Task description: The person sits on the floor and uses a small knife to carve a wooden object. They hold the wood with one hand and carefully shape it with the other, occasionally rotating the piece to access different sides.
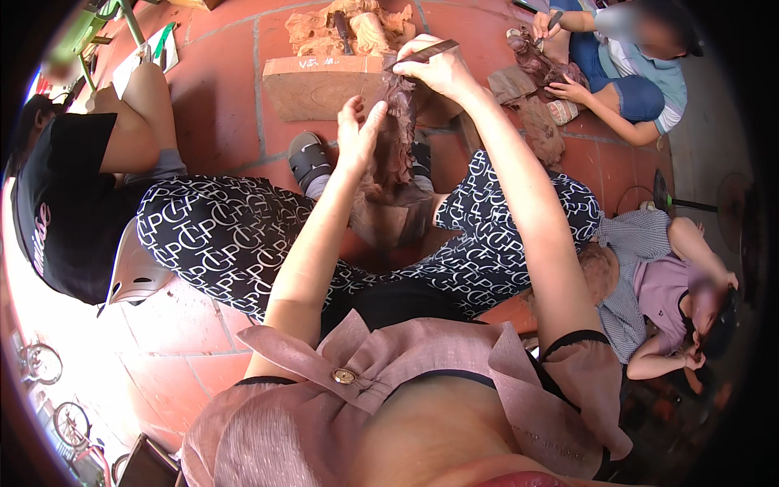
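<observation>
- Red-tiled floor (215, 93) spreads all around us, washed bright at the near left.
- Nearest, our patterned trousers (231, 235) show, knees parted to left and right.
- Between our knees stands a dark wood carving (399, 134), upright on its chunky base.
- At its left side is our left hand (359, 142), its fingers loosely spread and empty; we cannot tell whether the thumb touches the wood.
- Over its top, our right hand (445, 75) grips a slim dark tool (426, 53), fingers closed round it, the tip at the carving's upper end.
- Just beyond sits a pale wood block (320, 93), bearing an orange-toned carving (369, 32).
- Far right, a seated co-worker (629, 93) has both hands at another dark carving (529, 69).
</observation>
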{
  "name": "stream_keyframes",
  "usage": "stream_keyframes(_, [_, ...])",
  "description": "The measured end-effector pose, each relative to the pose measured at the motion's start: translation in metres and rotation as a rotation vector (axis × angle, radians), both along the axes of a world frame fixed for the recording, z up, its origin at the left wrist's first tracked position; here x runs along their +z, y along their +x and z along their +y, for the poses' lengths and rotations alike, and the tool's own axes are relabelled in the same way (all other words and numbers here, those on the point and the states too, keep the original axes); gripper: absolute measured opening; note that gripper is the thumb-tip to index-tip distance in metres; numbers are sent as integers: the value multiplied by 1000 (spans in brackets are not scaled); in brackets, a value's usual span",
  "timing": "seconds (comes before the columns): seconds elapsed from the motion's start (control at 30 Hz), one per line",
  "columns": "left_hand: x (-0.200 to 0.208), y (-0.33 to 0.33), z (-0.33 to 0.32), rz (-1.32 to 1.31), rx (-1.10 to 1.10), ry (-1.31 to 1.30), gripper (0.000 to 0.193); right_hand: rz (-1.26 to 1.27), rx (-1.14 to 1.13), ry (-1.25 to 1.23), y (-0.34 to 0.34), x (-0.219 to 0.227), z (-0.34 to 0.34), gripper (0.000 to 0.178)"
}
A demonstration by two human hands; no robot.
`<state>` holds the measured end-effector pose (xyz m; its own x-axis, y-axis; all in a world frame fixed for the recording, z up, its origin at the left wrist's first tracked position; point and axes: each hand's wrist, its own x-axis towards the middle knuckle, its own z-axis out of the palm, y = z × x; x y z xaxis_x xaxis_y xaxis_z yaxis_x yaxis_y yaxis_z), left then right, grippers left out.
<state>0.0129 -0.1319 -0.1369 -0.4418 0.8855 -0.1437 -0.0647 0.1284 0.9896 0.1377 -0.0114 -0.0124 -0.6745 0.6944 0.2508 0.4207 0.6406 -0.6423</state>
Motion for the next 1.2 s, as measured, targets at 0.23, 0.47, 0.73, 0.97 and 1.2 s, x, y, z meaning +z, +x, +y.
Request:
stream_keyframes(0.23, [8, 21, -24, 31, -74, 107, 105, -50, 67, 105, -17, 9, -5, 17])
stream_keyframes(0.47, [20, 22, -36, 26, -68, -21, 109, 9, -26, 8, -25, 17, -17, 11])
stream_keyframes(0.73, [18, 25, -40, 45, -43, -3, 105, -24, 108, -15, -17, 8, -9, 15])
stream_keyframes(0.97, [6, 30, -29, 111, -43, 25, 104, 56, -34, -245, -5, 16, 9, 14])
stream_keyframes(1.2, [16, 21, -27, 50, -39, -6, 104, 387, -54, -526, -1, 41, 2, 13])
